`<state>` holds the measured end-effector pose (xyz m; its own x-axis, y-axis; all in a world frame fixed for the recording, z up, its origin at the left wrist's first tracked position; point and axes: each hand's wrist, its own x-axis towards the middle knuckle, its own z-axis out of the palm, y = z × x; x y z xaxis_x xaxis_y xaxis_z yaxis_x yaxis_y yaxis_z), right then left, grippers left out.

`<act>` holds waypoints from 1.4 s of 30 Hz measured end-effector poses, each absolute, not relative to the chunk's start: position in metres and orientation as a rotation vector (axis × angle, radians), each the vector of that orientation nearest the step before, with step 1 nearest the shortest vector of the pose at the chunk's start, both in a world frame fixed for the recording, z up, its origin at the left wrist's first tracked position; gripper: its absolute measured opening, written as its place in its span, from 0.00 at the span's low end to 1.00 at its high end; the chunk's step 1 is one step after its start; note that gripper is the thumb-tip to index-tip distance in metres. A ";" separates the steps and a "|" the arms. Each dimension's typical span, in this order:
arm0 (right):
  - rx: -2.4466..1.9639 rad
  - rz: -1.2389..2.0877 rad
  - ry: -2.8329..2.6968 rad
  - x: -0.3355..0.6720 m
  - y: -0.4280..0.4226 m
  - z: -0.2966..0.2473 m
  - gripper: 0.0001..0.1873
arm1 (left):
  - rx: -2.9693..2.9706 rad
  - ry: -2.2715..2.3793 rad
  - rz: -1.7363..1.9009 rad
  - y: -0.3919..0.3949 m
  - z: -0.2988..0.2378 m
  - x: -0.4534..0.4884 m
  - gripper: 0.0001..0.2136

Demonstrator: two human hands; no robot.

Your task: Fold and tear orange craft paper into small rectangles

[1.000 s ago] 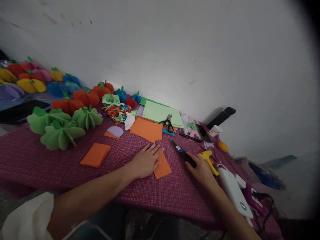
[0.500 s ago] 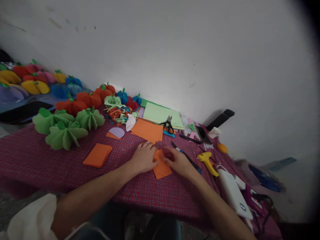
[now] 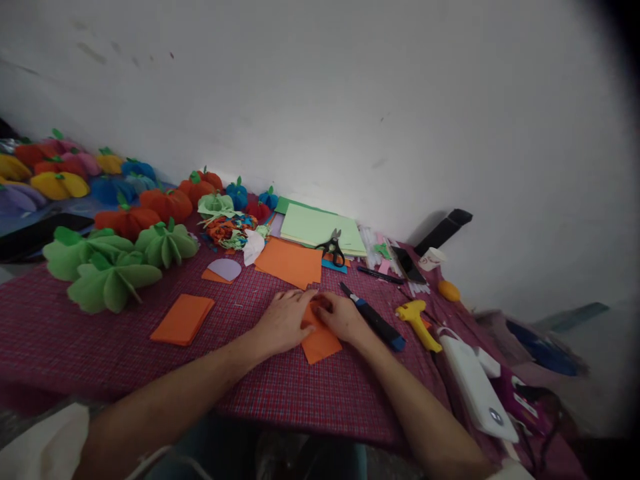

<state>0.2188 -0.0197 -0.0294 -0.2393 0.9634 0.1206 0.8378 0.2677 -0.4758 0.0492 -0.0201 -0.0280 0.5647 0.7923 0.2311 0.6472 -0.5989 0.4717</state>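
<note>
A small folded orange paper piece (image 3: 321, 344) lies on the red checked tablecloth (image 3: 100, 347) right in front of me. My left hand (image 3: 283, 320) rests on its left edge with the fingers stretched flat, holding it down. My right hand (image 3: 343, 317) meets it from the right, fingers curled and pinching the paper's top edge. Just right of my right hand lies a black and blue utility knife (image 3: 376, 321), untouched.
A yellow glue gun (image 3: 418, 321), a white power bank (image 3: 475, 387), a phone (image 3: 407, 265) and a marker (image 3: 380, 275) lie to the right. Behind my hands are black scissors (image 3: 333, 249), orange sheets (image 3: 290, 262) and green sheets (image 3: 313, 225). At left are an orange paper stack (image 3: 183, 319) and green paper pumpkins (image 3: 113, 270).
My right hand let go of the utility knife, left it on the cloth and moved left onto the orange paper piece. My left hand stayed on the paper.
</note>
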 end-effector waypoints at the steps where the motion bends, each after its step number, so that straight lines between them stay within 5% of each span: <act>1: -1.640 0.405 -2.161 0.218 -0.019 -0.029 0.12 | 2.455 1.166 0.608 -0.020 -0.028 0.050 0.28; 12: -1.539 0.392 -2.057 0.224 -0.011 -0.028 0.06 | 2.347 1.228 0.833 -0.013 -0.025 0.050 0.22; 22: -1.269 0.909 -1.256 0.265 -0.007 -0.002 0.15 | 1.843 1.210 1.106 0.000 -0.024 0.047 0.16; 26: -1.301 1.036 -1.232 0.262 -0.014 0.003 0.11 | 1.707 1.063 1.094 -0.002 -0.023 0.050 0.19; 42: -1.485 0.734 -1.291 0.265 -0.001 -0.017 0.18 | 1.125 0.909 1.252 0.000 -0.013 0.045 0.14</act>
<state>0.2646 -0.0008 -0.0171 0.2476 0.9558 0.1585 0.3527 0.0635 -0.9336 0.0448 0.0000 -0.0131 0.1265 0.9898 0.0661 -0.2431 -0.0336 0.9694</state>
